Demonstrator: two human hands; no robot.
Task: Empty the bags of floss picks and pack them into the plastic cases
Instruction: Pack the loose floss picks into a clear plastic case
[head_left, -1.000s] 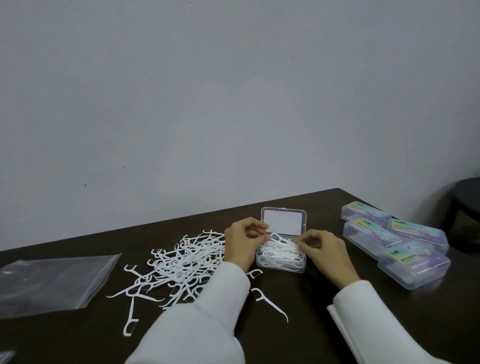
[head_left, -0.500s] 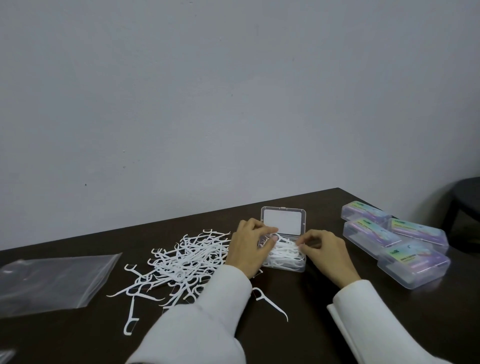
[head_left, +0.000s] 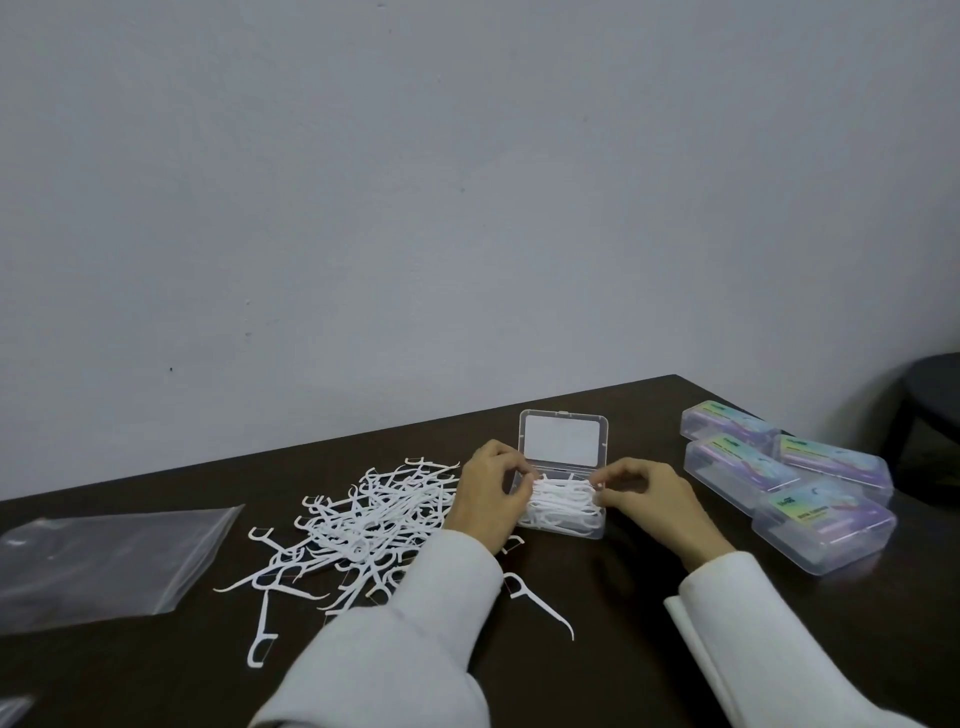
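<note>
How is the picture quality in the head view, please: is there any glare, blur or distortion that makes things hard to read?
Head view: dim, even light, faint shadows; soft throughout, so print on the closed cases is unreadable; the empty bag shows pale sheen; the floss picks in the open case merge into white between left hand and right hand; the table edge slopes.

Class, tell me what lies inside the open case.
The open case holds a bundle of white floss picks. Both hands cover its ends, and the picks hide the case floor.
</note>
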